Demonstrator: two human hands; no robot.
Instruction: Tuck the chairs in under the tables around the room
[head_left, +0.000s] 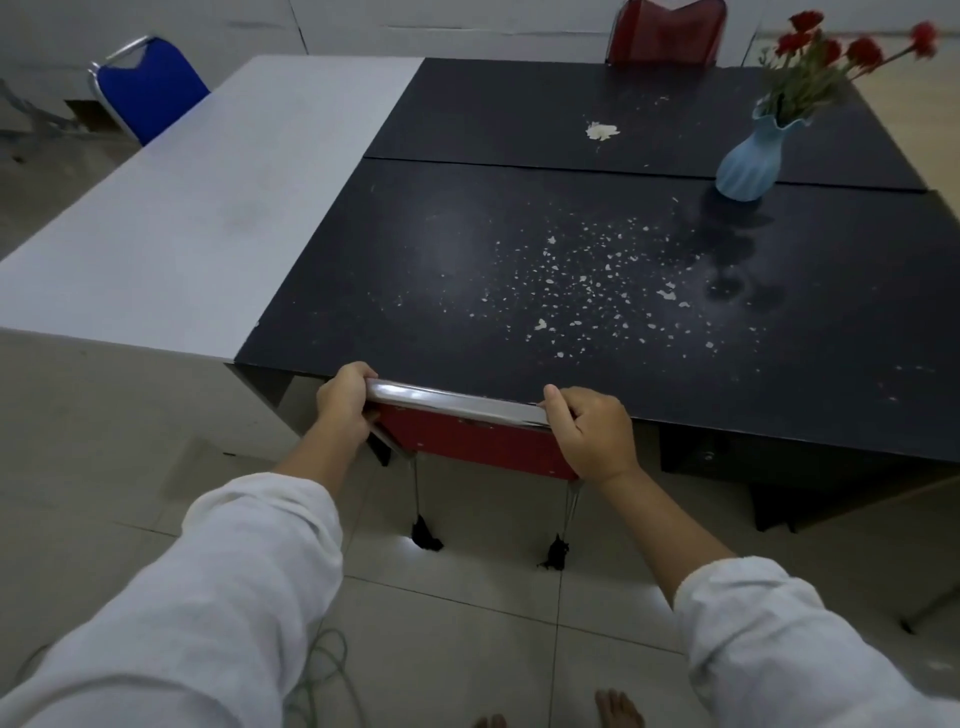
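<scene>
Head view, looking down: both arms reach forward in loose white sleeves (218, 587), elbows slightly bent, wrists bare. The left hand (345, 402) is curled over the left end of the chrome top rail (457, 404) of a red padded metal-framed chair (467, 441), fingers wrapped over the far side and knuckles up. The right hand (592, 434) grips the rail's right end the same way, its thumb lying along the top of the rail. Both hands are closed firmly on the rail.

This chair stands at the near edge of a scuffed black rectangular table (441, 234), its backrest right against the edge and its seat hidden beneath the top. Only its two rear legs show above the pale tiled floor (104, 441).

A grey table (197, 218) adjoins the black one on the left, with a blue padded chair (150, 96) at its far side. Another red chair (667, 34) stands at the far edge. A ribbed light-blue vase (748, 156) of red flowers (862, 49) stands at the far right.
</scene>
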